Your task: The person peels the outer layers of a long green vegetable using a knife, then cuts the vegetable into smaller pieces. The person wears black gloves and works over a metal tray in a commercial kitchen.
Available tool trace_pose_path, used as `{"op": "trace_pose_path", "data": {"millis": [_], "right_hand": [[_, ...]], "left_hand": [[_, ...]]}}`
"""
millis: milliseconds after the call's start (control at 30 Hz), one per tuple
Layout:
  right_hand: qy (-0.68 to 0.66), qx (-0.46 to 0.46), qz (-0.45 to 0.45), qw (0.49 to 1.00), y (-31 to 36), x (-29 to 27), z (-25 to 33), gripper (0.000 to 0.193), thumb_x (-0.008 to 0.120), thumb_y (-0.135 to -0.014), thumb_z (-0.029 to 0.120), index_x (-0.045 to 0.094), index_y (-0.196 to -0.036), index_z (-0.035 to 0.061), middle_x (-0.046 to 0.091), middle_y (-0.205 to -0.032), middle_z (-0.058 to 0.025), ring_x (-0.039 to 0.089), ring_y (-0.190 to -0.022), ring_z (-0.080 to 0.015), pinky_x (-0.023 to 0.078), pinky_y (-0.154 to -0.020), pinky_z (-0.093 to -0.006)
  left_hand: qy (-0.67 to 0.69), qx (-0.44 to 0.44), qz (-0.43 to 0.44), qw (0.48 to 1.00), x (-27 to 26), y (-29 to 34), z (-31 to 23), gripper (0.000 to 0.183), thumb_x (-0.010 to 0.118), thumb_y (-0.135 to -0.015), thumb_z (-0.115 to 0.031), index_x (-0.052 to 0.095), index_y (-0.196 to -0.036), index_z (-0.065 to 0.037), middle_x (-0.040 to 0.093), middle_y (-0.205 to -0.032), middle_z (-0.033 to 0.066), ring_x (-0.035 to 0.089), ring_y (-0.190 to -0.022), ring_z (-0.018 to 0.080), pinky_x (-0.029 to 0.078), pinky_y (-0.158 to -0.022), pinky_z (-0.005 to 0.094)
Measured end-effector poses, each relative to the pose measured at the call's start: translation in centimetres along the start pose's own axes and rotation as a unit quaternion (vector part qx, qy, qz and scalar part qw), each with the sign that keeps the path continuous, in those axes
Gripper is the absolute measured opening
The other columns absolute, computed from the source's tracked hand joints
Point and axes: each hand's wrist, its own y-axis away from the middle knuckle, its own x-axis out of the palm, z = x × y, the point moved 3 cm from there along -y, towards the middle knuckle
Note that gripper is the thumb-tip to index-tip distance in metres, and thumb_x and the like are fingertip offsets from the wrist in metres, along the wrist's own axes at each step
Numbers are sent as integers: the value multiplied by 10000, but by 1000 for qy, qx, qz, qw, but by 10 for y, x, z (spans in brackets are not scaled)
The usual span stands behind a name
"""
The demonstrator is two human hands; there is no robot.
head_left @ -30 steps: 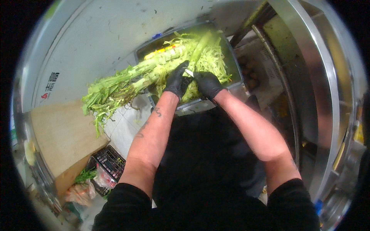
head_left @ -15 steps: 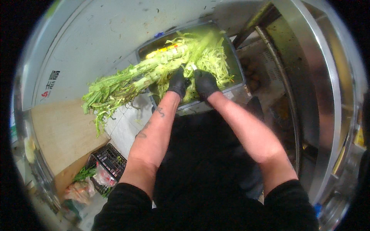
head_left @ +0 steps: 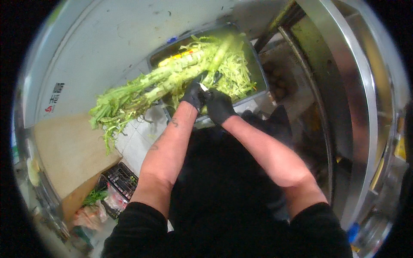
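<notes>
Both my hands wear black gloves and are together over a grey bin (head_left: 260, 71). My left hand (head_left: 194, 95) is closed around the lower part of a light green celtuce stem (head_left: 218, 53); its pale cut end shows by the thumb. The stem's far end is blurred. My right hand (head_left: 219, 106) is closed right beside that end, on what looks like a black peeler (head_left: 217, 77), only partly visible. Pale green peelings (head_left: 236, 71) are heaped in the bin. Leafy celtuce stalks (head_left: 148, 88) lie across its left rim, their leaves hanging outside.
A yellow package (head_left: 176, 57) lies behind the stalks. At lower left are a tan board (head_left: 73, 152), a black crate (head_left: 121, 180) and plastic bags (head_left: 90, 216) with greens. A pale wall panel (head_left: 103, 47) rises behind. A metal-edged counter (head_left: 363, 86) stands close on the right.
My right hand has moved left and nearer to me, against my left hand. The stem is tilted more, and its pale cut end shows between the hands.
</notes>
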Motion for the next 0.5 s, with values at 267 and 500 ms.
{"op": "trace_pose_path", "data": {"millis": [267, 500], "right_hand": [[-86, -29, -106, 990, -25, -63, -5, 310, 458, -1005, 296, 652, -1032, 55, 668, -994, -240, 618, -938, -454, 502, -793, -494], [-91, -39, -129, 987, -60, -46, -14, 407, 659, -884, 278, 623, -1239, 81, 634, -1195, -228, 602, -1111, -385, 495, -907, -439]], "left_hand": [[-7, 20, 2, 1000, 4, 8, -7, 416, 522, -1022, -306, 523, -1367, -74, 608, -1283, 164, 632, -1086, 302, 553, -921, 443], [-123, 39, -52, 990, 7, 7, 1, 461, 579, -992, -369, 539, -1372, -111, 603, -1289, 81, 580, -1117, 200, 524, -898, 359]]}}
